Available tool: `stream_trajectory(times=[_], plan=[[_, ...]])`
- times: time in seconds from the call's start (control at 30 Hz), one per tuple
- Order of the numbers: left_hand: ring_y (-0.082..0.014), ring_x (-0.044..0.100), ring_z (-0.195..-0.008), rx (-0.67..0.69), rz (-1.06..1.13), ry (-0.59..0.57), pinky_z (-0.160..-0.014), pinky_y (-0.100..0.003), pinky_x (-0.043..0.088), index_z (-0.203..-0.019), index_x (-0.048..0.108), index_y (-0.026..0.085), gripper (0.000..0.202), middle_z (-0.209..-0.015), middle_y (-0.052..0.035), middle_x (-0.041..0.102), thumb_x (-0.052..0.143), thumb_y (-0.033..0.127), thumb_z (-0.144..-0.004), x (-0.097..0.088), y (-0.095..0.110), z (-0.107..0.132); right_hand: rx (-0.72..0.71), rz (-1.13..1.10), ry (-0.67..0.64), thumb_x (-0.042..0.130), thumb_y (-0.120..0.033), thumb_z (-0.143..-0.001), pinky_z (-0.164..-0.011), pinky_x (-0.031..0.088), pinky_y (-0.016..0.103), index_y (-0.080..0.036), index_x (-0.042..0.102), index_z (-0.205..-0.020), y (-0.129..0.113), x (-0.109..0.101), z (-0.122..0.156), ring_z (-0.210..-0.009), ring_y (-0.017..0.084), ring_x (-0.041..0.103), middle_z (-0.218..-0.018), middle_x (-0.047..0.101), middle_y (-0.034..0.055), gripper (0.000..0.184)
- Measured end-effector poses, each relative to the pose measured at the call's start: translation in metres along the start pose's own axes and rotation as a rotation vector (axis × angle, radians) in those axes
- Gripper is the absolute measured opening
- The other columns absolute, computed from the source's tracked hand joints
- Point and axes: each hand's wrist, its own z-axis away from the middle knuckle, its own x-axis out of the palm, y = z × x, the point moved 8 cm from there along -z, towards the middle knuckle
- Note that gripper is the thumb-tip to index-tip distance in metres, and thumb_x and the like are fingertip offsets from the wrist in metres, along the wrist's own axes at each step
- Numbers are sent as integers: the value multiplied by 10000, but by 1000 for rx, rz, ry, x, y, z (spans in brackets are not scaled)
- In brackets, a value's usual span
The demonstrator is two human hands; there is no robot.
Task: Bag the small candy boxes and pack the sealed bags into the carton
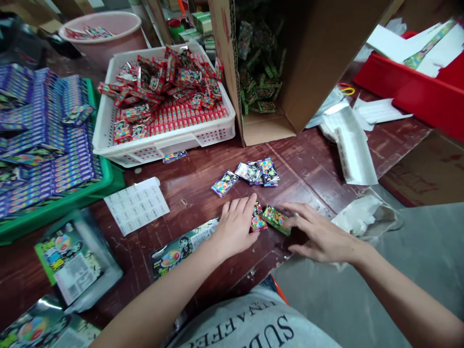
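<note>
My left hand (235,227) rests palm down on the table, fingers stretched forward. Red candy packets (258,218) lie beside its forefinger and thumb, partly hidden by the hand. Just right of them is a small green candy box (276,220), tilted toward my right hand (319,234). The right fingers are apart, with fingertips at the green box's near end; whether they press on it I cannot tell. Beyond the hands lie several purple candy packets (266,171), one of them apart (224,183). A dark printed pouch (181,249) lies under my left forearm.
A white basket (174,145) of red packets and a green crate (112,181) of purple ones stand left. An open carton (268,133) holds green packets. A label sheet (137,205), a pink bucket (101,43), a red bin (409,92) and a plastic bag (362,217) surround the work area.
</note>
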Motion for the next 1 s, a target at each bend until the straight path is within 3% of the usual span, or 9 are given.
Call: stream_trajectory(times=[0.07,0.17,0.23,0.33,0.43,0.6,0.77,0.9,1.0], plan=[[-324,404,-1353,29,5,-15,-1128,-506,288,-1561,220,156,862,-1510,-147,454,622,280,-809,-1,0,1,-30,13,-66,707,-206,-805,-1154,332,536,-238,357,-1532,4,3,-8,-1480,333,275,-1678,194,97,807],[-323,422,-1334,62,4,-34,-1127,-511,276,-1561,233,163,889,-1490,-138,477,608,204,-756,-2,1,4,-72,47,-157,715,-213,-792,-1126,365,530,-280,186,-1605,10,12,-21,-1421,331,361,-1640,321,63,972],[-328,430,-1323,69,5,-27,-1126,-521,265,-1558,243,158,899,-1484,-141,482,622,209,-744,-3,1,7,-5,106,-119,763,-405,-796,-1027,442,533,-268,302,-1567,19,13,-30,-1264,352,496,-1516,491,101,909],[-336,443,-1305,68,24,-8,-1124,-539,254,-1544,269,143,880,-1466,-152,492,660,317,-776,-3,2,9,181,241,44,750,-775,-635,-907,478,563,-183,543,-1374,32,12,-37,-1054,390,569,-1219,630,182,969],[-331,468,-1274,68,45,-4,-1108,-535,273,-1527,299,136,857,-1433,-150,518,670,358,-788,-1,3,9,209,245,148,678,-881,-578,-924,465,577,-151,599,-1225,31,19,-41,-1024,394,578,-1093,628,189,979],[-328,479,-1282,88,78,-19,-1127,-534,259,-1543,259,147,885,-1439,-154,526,674,356,-790,2,2,5,-27,43,211,706,-809,-652,-1119,332,638,-162,390,-1449,18,35,-44,-1304,400,487,-1397,514,225,1074],[-306,467,-1349,107,71,-39,-1204,-559,122,-1587,37,146,1052,-1474,-169,511,711,316,-797,-3,2,14,-112,-70,222,718,-569,-828,-1178,285,630,-218,247,-1554,13,43,-47,-1314,337,519,-1408,544,177,934],[-349,248,-1500,-3,-51,89,-1231,-567,20,-1595,-22,170,1248,-1631,-185,284,823,435,-716,-27,-22,59,-38,-74,278,718,-506,-845,-1154,327,633,-238,281,-1547,13,40,-49,-1305,343,529,-1413,560,156,869],[-394,355,-1424,-170,-117,103,-1195,-620,104,-1582,139,190,1146,-1569,-185,390,831,455,-708,-34,-56,102,52,-16,428,750,-503,-819,-1104,379,618,-243,355,-1514,11,34,-53,-1247,356,553,-1356,601,149,841]])
